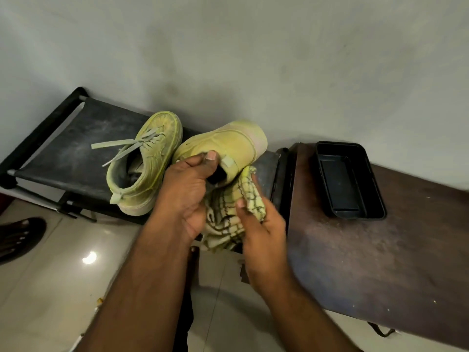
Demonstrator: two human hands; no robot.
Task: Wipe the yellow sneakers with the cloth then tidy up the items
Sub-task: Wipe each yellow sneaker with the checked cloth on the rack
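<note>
Yellow suede sneaker (223, 146) pinched at the collar by the left hand (186, 191), thumb curled over the rim, lifted off the black rack (63, 138). Checked cloth (228, 212) bunched in the right hand (261, 222), fingers closed round it, just under the heel. Wiping step underway. Second sneaker (144, 163) left of the left hand. Next: firm strokes along the side, probably; black tray (350, 181) on the tabletop (380, 250) beyond the right hand.

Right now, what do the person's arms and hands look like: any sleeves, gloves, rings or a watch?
Both forearms are bare up to the frame edge, with no sleeves in view. The left hand and right hand wear no gloves. No ring, watch or bracelet shows on either. The visible fingernails are short and unpainted.
</note>
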